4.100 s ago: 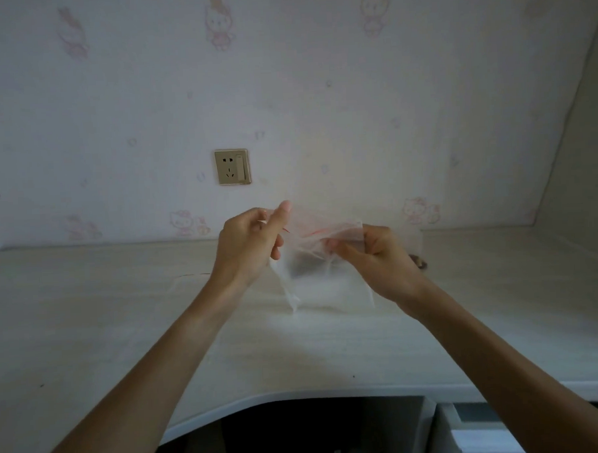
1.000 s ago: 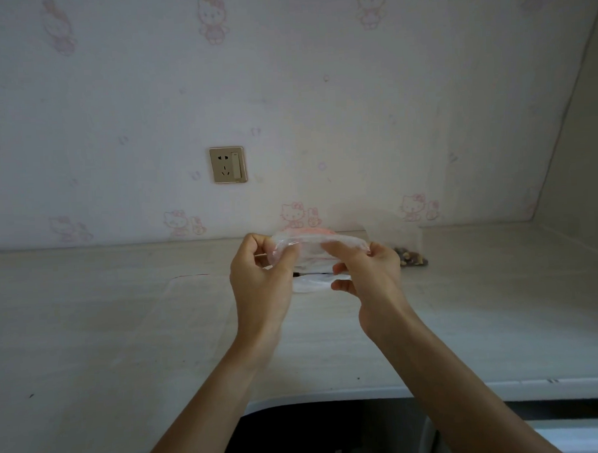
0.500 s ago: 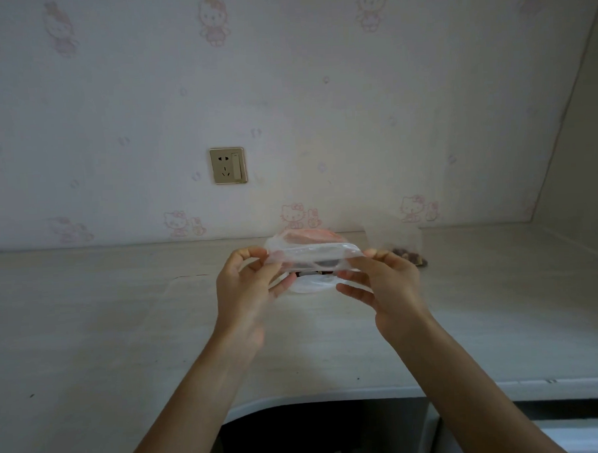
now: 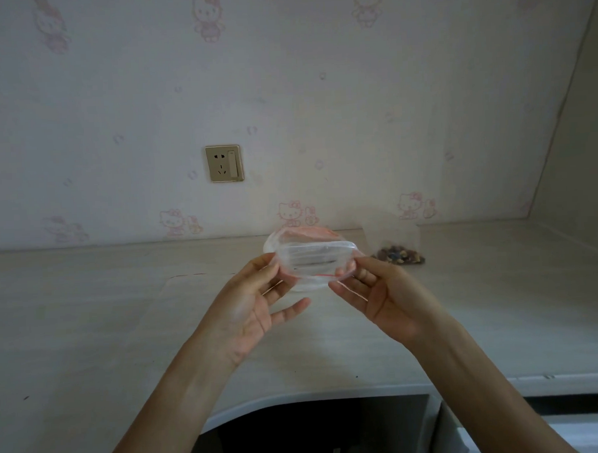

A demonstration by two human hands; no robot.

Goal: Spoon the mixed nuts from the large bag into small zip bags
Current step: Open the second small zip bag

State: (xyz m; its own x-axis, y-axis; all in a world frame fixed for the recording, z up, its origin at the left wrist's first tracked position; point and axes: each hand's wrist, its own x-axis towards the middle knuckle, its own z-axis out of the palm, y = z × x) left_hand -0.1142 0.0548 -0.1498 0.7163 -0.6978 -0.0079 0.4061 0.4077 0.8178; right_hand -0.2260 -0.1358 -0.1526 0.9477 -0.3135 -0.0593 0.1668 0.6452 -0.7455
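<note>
Your left hand (image 4: 251, 305) and right hand (image 4: 386, 299) each pinch one end of the small zip bag (image 4: 316, 259), holding its mouth spread above the surface (image 4: 89, 321). It looks featherlight, limp and slippery, so grip the stiffer zip rim. The large bag (image 4: 396, 247) of nuts stands just right; nothing blocks it.

A small clear zip bag (image 4: 315, 260) with a red seal line is held above the desk, mouth spread open. The large clear bag (image 4: 394, 242) of mixed nuts (image 4: 398, 257) stands behind it to the right.
</note>
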